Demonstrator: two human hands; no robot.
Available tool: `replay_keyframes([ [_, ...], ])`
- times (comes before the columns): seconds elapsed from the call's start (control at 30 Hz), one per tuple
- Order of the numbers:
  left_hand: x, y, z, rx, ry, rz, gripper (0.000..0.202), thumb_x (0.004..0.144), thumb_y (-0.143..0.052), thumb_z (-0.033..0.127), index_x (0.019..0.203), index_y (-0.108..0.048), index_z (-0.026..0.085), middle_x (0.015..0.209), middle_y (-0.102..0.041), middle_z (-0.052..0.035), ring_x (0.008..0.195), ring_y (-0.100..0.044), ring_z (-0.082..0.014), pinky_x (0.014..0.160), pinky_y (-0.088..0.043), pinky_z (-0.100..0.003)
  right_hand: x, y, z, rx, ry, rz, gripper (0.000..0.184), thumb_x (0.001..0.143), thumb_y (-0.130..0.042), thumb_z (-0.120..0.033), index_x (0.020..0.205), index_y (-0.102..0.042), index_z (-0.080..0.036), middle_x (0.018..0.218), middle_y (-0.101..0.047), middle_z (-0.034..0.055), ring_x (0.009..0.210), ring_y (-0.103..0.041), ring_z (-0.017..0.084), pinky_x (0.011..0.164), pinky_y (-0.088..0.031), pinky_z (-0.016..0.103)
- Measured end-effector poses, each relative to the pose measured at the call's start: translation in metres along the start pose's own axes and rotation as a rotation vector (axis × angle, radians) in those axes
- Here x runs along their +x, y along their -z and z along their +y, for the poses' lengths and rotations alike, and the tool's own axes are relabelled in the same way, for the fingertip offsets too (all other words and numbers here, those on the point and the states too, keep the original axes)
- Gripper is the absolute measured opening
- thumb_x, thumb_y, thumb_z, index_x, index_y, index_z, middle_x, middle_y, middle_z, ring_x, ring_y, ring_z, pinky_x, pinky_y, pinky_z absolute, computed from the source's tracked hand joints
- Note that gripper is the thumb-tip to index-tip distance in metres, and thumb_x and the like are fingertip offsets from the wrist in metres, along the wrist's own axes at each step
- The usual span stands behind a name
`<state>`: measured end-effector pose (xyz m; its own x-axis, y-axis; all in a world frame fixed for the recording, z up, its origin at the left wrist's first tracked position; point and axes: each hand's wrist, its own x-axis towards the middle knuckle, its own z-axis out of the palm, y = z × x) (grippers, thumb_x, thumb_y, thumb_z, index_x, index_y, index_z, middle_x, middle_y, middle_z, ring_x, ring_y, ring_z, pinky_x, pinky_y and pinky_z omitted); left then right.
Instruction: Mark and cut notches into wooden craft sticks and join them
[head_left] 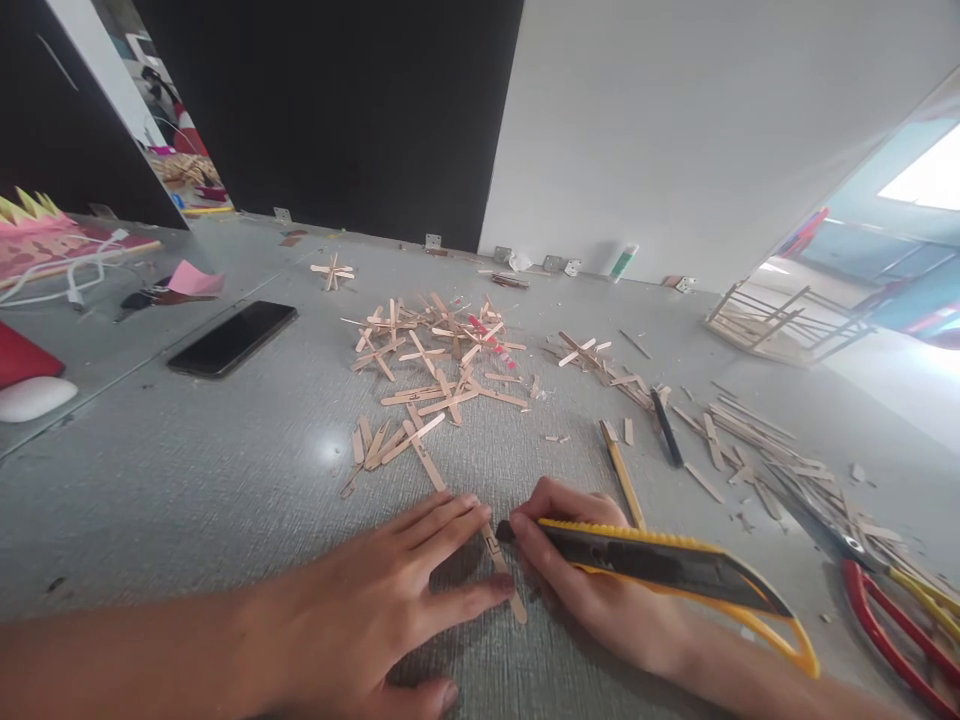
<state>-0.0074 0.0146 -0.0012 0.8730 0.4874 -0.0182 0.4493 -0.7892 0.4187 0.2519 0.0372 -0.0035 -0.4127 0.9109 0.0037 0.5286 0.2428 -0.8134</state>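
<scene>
My left hand (405, 575) lies open on the table, its fingertips and thumb pressing down a wooden craft stick (517, 606). Dark pencil-like marks show on the stick's middle, between the fingers and thumb. My right hand (585, 570) is closed round the front of a yellow and black utility knife (675, 560). The knife's tip sits close to the marked part of the stick; whether it touches cannot be made out. Just beyond my fingertips, a crossed pair of craft sticks (420, 440) lies among cut pieces (367, 445).
Several crossed sticks (424, 352) are heaped ahead. A pencil (621, 470), a black craft knife (665, 425) and red-handled scissors (862, 590) lie rightward among scraps. A phone (234, 338) rests at left. A stick frame (787, 322) stands far right, beside the white panel (675, 130).
</scene>
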Motion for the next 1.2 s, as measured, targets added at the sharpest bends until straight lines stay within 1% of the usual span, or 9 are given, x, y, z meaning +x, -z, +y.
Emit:
replay_keyframes([
  [0.17, -0.0006, 0.0008, 0.0003, -0.002, 0.018, -0.01, 0.082, 0.094, -0.069, 0.045, 0.164, -0.029, 0.03, 0.174, -0.003, -0.0129, 0.157, -0.015, -0.0431, 0.124, -0.028, -0.061, 0.0002, -0.0056, -0.0017, 0.098, -0.086, -0.019, 0.028, 0.096, -0.059, -0.049, 0.085, -0.062, -0.023, 0.055, -0.056, -0.0029, 0.048, -0.049, 0.014, 0.047, -0.041, 0.028],
  [0.33, -0.0012, -0.0015, -0.0029, -0.012, -0.008, 0.005, 0.084, 0.095, -0.068, 0.042, 0.165, -0.024, 0.03, 0.173, 0.004, -0.0105, 0.158, -0.012, -0.0404, 0.128, -0.019, -0.059, 0.0017, -0.0062, -0.0024, 0.056, -0.034, -0.006, 0.03, 0.096, -0.058, -0.047, 0.079, -0.061, -0.023, 0.054, -0.055, -0.0029, 0.049, -0.048, 0.014, 0.05, -0.04, 0.028],
  [0.43, -0.0006, -0.0009, -0.0037, -0.023, -0.017, -0.008, 0.083, 0.096, -0.066, 0.043, 0.166, -0.023, 0.029, 0.173, 0.001, -0.0115, 0.158, -0.012, -0.0397, 0.128, -0.018, -0.059, 0.0021, -0.0048, -0.0026, 0.026, -0.042, -0.019, 0.032, 0.096, -0.057, -0.048, 0.077, -0.06, -0.023, 0.056, -0.056, -0.0024, 0.051, -0.048, 0.014, 0.052, -0.039, 0.029],
  [0.5, 0.0, 0.0005, -0.0033, -0.027, -0.012, -0.021, 0.084, 0.096, -0.066, 0.044, 0.166, -0.023, 0.029, 0.172, 0.0, -0.012, 0.158, -0.013, -0.04, 0.128, -0.018, -0.059, 0.0022, -0.0044, -0.0026, -0.01, -0.035, -0.011, 0.031, 0.096, -0.057, -0.048, 0.077, -0.061, -0.023, 0.058, -0.058, -0.0016, 0.055, -0.05, 0.015, 0.056, -0.041, 0.031],
  [0.6, 0.0004, 0.0021, -0.0022, -0.027, -0.007, -0.023, 0.086, 0.094, -0.068, 0.042, 0.166, -0.023, 0.03, 0.173, -0.001, -0.011, 0.158, -0.013, -0.0397, 0.128, -0.019, -0.059, 0.0018, -0.0044, -0.0029, -0.079, 0.015, 0.017, 0.03, 0.096, -0.057, -0.046, 0.076, -0.062, -0.024, 0.063, -0.063, -0.0004, 0.062, -0.054, 0.017, 0.066, -0.043, 0.034],
  [0.67, 0.0002, 0.0025, -0.0016, -0.031, -0.014, -0.004, 0.086, 0.094, -0.069, 0.04, 0.166, -0.023, 0.03, 0.173, -0.003, -0.0102, 0.158, -0.015, -0.0394, 0.128, -0.02, -0.058, 0.0014, -0.0044, -0.0037, -0.092, 0.043, 0.024, 0.032, 0.097, -0.056, -0.045, 0.075, -0.06, -0.024, 0.062, -0.063, -0.0008, 0.063, -0.055, 0.017, 0.069, -0.043, 0.035],
  [0.83, 0.0008, 0.0024, -0.0004, -0.026, -0.017, 0.01, 0.086, 0.093, -0.07, 0.037, 0.165, -0.025, 0.029, 0.173, -0.002, -0.0107, 0.157, -0.015, -0.04, 0.128, -0.019, -0.058, 0.0011, -0.0042, -0.0049, -0.072, 0.065, 0.006, 0.036, 0.101, -0.052, -0.047, 0.073, -0.056, -0.024, 0.059, -0.059, -0.002, 0.059, -0.053, 0.016, 0.067, -0.042, 0.034],
  [0.97, 0.0018, 0.0027, 0.0012, -0.001, -0.003, -0.033, 0.085, 0.095, -0.068, 0.04, 0.166, -0.023, 0.028, 0.172, -0.003, -0.0136, 0.158, -0.012, -0.0402, 0.128, -0.017, -0.06, 0.0012, -0.0054, -0.0037, -0.097, 0.08, 0.008, 0.039, 0.102, -0.05, -0.049, 0.072, -0.054, -0.024, 0.061, -0.058, -0.0021, 0.059, -0.051, 0.015, 0.067, -0.041, 0.034],
  [1.2, 0.0012, 0.0051, 0.0036, -0.013, -0.014, -0.023, 0.084, 0.096, -0.066, 0.039, 0.166, -0.023, 0.026, 0.172, -0.006, -0.0127, 0.158, -0.012, -0.0392, 0.128, -0.018, -0.058, 0.0011, -0.0047, -0.0084, -0.116, 0.052, 0.008, 0.041, 0.102, -0.047, -0.052, 0.073, -0.054, -0.024, 0.068, -0.063, 0.0013, 0.07, -0.058, 0.019, 0.073, -0.045, 0.037],
])
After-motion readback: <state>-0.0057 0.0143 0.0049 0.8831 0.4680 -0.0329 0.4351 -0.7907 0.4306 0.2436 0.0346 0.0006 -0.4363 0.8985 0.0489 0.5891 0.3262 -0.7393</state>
